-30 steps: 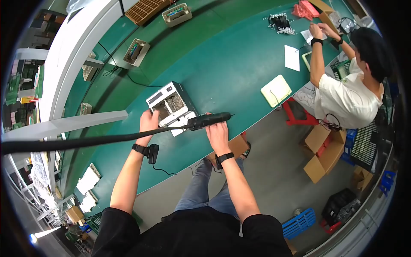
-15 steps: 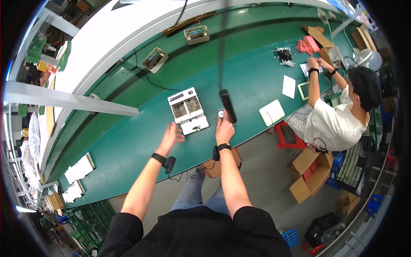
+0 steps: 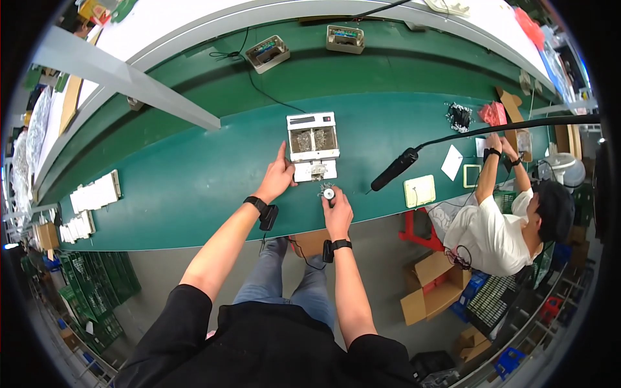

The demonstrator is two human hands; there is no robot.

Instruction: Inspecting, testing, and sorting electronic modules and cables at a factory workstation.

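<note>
In front of me stands a white screw feeder (image 3: 313, 138) with two clear-topped bins of small metal parts. My left hand (image 3: 277, 176) is at its left side, index finger stretched forward, thumb near the front corner; it holds nothing. My right hand (image 3: 338, 215) pinches a small round white piece (image 3: 328, 193) between thumb and fingers, just in front of the feeder. Tiny metal bits (image 3: 323, 187), probably screws, lie or cling around that piece. To the right hangs a black electric screwdriver (image 3: 396, 169) on a dark cord, apart from both hands.
Two small bins (image 3: 268, 53) stand along the back. White housings (image 3: 96, 191) are stacked at the left end. On the right are a cream panel (image 3: 420, 191), a paper sheet (image 3: 451, 162) and a co-worker (image 3: 501, 220) at the bench. A post (image 3: 152, 90) slants across the back left.
My left hand has come up to the feeder's left side. My right hand still has the round piece near the feeder's front. The screwdriver has swung away to the right; the view has turned.
</note>
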